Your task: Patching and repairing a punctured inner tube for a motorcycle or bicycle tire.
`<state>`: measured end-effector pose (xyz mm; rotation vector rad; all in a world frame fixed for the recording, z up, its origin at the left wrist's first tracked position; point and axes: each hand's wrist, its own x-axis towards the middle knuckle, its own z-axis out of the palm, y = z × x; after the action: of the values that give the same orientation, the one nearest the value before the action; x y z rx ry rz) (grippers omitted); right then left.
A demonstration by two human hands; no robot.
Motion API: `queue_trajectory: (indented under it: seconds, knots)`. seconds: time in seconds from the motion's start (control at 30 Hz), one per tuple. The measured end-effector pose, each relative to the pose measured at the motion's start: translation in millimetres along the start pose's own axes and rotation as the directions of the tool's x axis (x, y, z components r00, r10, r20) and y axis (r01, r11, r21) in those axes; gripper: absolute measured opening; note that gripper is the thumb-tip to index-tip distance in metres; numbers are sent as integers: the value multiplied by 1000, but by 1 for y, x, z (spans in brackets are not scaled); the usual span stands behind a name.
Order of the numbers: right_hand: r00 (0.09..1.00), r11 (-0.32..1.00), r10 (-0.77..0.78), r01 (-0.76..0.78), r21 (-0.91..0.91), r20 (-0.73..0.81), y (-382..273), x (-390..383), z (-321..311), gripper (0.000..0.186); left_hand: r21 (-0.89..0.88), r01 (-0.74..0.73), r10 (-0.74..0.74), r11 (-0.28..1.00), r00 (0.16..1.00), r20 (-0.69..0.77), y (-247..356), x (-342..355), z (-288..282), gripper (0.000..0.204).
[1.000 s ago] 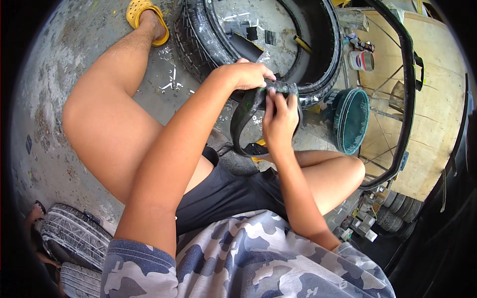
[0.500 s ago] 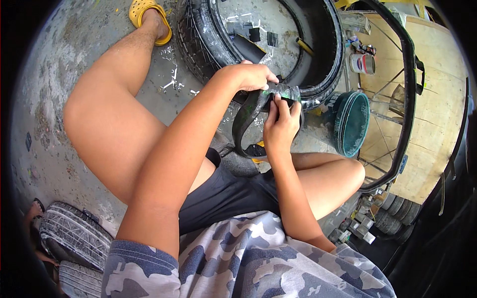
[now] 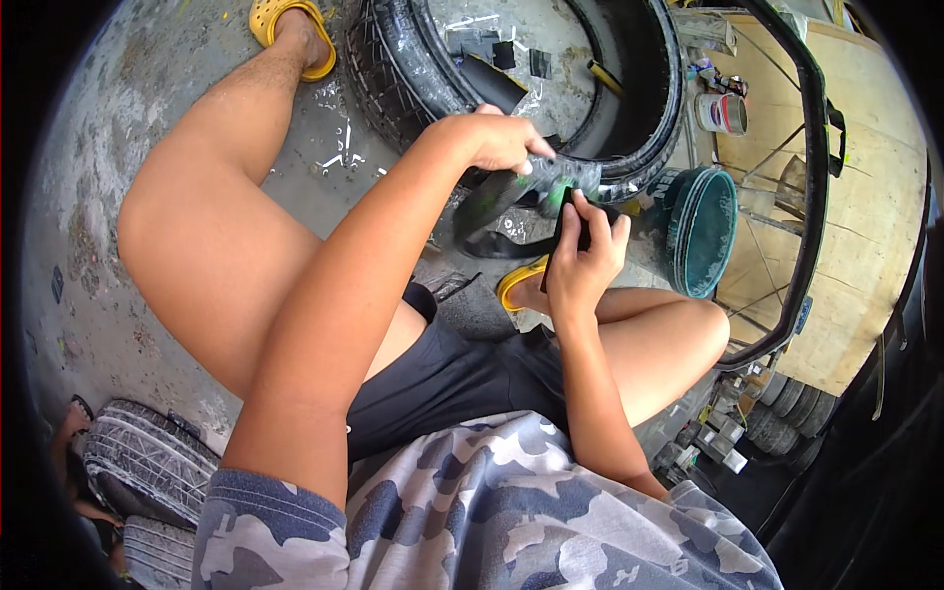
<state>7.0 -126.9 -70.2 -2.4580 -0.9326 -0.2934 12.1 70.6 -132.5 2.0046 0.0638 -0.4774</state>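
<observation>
A black rubber strip [image 3: 480, 211], smeared with green and blurred by motion, bends in a loop in front of a large tyre [image 3: 395, 93]. My left hand [image 3: 503, 141] pinches its upper part near the tyre's near rim. To the right of the strip, my right hand [image 3: 588, 254] grips a flat dark piece [image 3: 558, 258] between thumb and fingers. That piece looks apart from the strip, though the fingers cover part of it.
Dark scraps [image 3: 503, 54] lie on the floor inside the tyre. A teal bucket [image 3: 710, 231] stands to its right, with a white tub [image 3: 723, 113] beyond. A curved black frame [image 3: 812, 147] rises before a plywood board [image 3: 865, 128]. More tyres [image 3: 147, 457] lie at lower left, near another person's foot [image 3: 74, 418].
My right hand has moved right and slightly down, away from the strip, with the dark piece now showing. The strip has swung and its loop has flattened. My left hand has barely moved.
</observation>
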Motion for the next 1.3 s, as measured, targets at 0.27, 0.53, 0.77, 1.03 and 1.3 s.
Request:
queue_trajectory:
  seconds: [0.27,0.53,0.77,1.03,1.3]
  knots:
    - [992,994,-98,102,46,-85,16,5,45,10,52,-11,9,999,1000,27,6,4,3,39]
    - [989,997,-70,71,-3,-133,16,32,56,11,165,-82,125,983,953,-274,-1,-7,25,36]
    - [980,988,-131,141,57,-151,34,4,54,10,268,-47,223,962,703,-675,4,-23,49,35]
    - [973,977,-120,151,148,-198,40,9,60,9,102,361,-276,927,841,-465,36,-71,76,75]
    - [985,980,-147,158,119,-93,45,47,46,6,190,205,-70,960,834,-547,35,-49,75,75]
